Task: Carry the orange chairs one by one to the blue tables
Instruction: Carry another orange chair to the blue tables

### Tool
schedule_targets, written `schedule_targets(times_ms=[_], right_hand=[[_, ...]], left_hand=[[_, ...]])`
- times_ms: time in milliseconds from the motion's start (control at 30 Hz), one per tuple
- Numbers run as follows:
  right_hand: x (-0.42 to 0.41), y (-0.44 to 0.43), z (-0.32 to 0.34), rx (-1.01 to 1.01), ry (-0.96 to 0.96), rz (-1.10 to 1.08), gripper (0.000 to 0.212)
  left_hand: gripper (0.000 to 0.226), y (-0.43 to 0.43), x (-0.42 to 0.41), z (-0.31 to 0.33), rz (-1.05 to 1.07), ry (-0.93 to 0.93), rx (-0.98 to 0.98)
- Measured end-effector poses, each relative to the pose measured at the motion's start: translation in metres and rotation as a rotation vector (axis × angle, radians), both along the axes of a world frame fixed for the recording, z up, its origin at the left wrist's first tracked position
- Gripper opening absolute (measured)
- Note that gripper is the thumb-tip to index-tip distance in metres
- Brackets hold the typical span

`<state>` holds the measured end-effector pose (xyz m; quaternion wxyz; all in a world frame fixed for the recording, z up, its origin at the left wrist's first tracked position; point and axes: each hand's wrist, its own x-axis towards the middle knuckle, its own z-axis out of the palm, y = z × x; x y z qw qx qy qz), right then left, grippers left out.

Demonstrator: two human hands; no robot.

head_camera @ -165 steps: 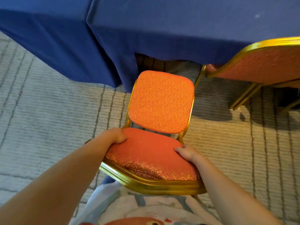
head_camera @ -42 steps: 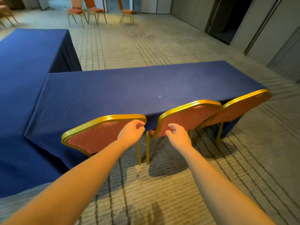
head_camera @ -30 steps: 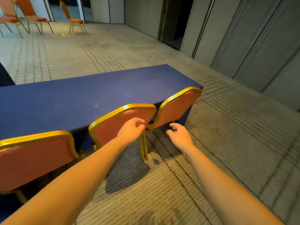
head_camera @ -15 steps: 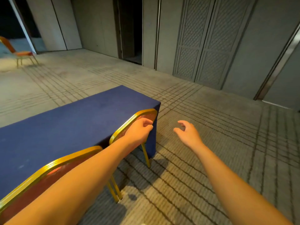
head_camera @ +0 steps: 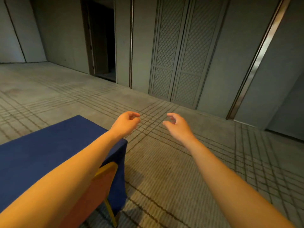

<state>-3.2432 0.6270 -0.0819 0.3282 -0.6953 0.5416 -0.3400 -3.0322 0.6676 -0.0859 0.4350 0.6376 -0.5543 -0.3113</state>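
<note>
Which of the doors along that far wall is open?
The plain doorway on the left: it shows a dark opening into the space beyond. The lattice-patterned double doors to its right are shut.

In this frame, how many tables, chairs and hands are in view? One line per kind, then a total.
Blue cloth-covered table: 1
Orange padded chair with gold metal frame, partly hidden behind the left arm: 1
Bare hands, both holding nothing: 2 (left hand, right hand)
Total: 4
</note>
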Motion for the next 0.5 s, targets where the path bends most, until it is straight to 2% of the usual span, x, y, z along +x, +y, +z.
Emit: schedule_targets(times_ms=[300, 500], right_hand=[[0.038, -0.225, -0.005, -0.024, 0.002, 0.105, 0.05], [0.1, -0.393, 0.016, -0.024, 0.067, 0.335, 0.049]], left_hand=[[0.029, -0.195, 0.034, -0.002, 0.131, 0.021, -0.022], [0.032, -0.317, 0.086, 0.013, 0.346, 0.045, -0.049]])
